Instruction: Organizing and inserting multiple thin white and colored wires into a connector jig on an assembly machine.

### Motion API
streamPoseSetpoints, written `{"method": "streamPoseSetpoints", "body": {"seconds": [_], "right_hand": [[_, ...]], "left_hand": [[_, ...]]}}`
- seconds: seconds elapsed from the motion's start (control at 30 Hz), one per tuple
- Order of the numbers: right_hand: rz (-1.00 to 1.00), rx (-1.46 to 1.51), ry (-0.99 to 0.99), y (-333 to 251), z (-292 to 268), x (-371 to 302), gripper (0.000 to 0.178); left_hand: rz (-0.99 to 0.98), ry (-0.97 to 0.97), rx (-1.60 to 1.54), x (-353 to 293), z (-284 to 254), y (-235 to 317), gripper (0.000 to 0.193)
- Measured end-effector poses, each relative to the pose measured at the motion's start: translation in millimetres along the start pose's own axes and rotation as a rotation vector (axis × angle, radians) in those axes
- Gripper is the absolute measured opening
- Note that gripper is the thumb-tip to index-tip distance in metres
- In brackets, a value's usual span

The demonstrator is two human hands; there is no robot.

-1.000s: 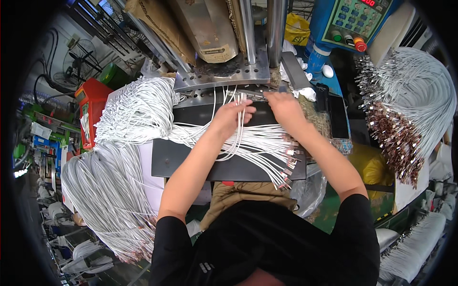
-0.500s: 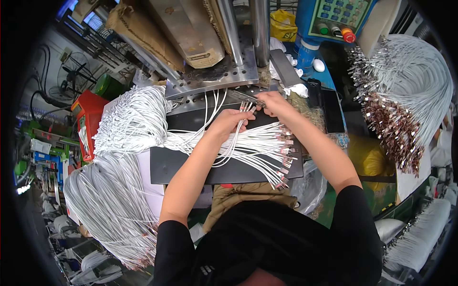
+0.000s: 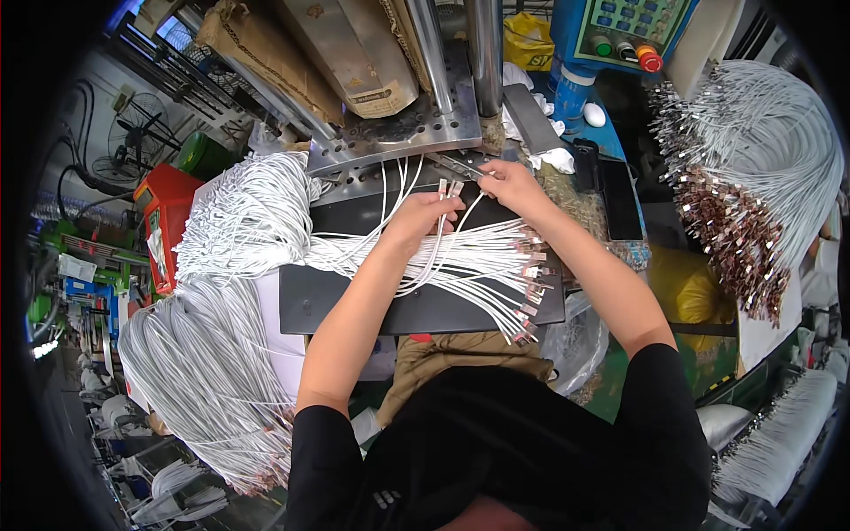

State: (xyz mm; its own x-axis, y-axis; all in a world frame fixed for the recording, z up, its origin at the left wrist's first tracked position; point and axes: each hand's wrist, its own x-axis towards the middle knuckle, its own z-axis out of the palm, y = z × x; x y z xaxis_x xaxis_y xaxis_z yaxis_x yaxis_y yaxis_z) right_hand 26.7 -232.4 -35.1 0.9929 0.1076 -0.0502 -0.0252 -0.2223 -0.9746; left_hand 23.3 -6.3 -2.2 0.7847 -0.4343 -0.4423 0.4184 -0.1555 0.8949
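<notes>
My left hand (image 3: 423, 219) is closed around a few white cables, and their metal connector ends (image 3: 450, 188) stick up past its fingers. To its right, my right hand (image 3: 515, 188) pinches the end of a single white cable (image 3: 471, 211), whose tip is hidden by the fingers. Just beyond that hand lies a flat metal fixture (image 3: 455, 165) at the foot of the press. Below both hands, a bundle of white cables (image 3: 478, 265) spreads across a black board (image 3: 345, 311), connector ends toward the right.
The press plate (image 3: 398, 150) with its steel columns rises in front. Heaps of white cable (image 3: 243, 217) sit at the left, beside a red box (image 3: 164, 226). A coiled cable bundle (image 3: 761, 133) hangs at the right. A blue control panel (image 3: 633, 35) stands at the back right.
My right hand has moved slightly right, away from the left hand, with one cable end. The left hand has shifted a little left, still gripping the other cables.
</notes>
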Motion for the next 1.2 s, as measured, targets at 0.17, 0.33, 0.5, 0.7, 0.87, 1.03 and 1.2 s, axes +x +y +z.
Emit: {"method": "streamPoseSetpoints", "body": {"seconds": [0.17, 0.33, 0.5, 0.7, 0.87, 1.03, 1.2], "right_hand": [[-0.054, -0.115, -0.067, 7.4, 3.4, -1.9, 0.037], [-0.093, -0.084, -0.105, 5.4, 0.0, -0.3, 0.051], [0.055, -0.044, -0.053, -7.7, -19.5, -6.2, 0.043], [0.102, 0.012, -0.234, -24.4, -15.0, -15.1, 0.040], [0.005, -0.073, -0.194, -16.0, -13.5, -17.1, 0.045], [-0.059, -0.110, -0.151, -16.5, -11.3, -19.3, 0.049], [0.046, -0.110, -0.133, -16.0, -12.3, -16.6, 0.042]], "left_hand": [[-0.002, -0.058, 0.159, 4.0, 3.0, -0.4, 0.021], [0.007, 0.020, -0.022, -3.4, 10.5, 4.8, 0.021], [0.000, -0.046, -0.135, 2.8, -8.5, 2.5, 0.024], [-0.118, -0.083, 0.092, 8.7, -7.2, 7.4, 0.027], [-0.116, -0.089, -0.028, 3.3, 0.4, 11.8, 0.029], [-0.067, -0.004, -0.027, -3.7, 0.3, 12.7, 0.033], [0.002, 0.014, 0.080, -8.1, -19.7, 5.1, 0.035]]}}
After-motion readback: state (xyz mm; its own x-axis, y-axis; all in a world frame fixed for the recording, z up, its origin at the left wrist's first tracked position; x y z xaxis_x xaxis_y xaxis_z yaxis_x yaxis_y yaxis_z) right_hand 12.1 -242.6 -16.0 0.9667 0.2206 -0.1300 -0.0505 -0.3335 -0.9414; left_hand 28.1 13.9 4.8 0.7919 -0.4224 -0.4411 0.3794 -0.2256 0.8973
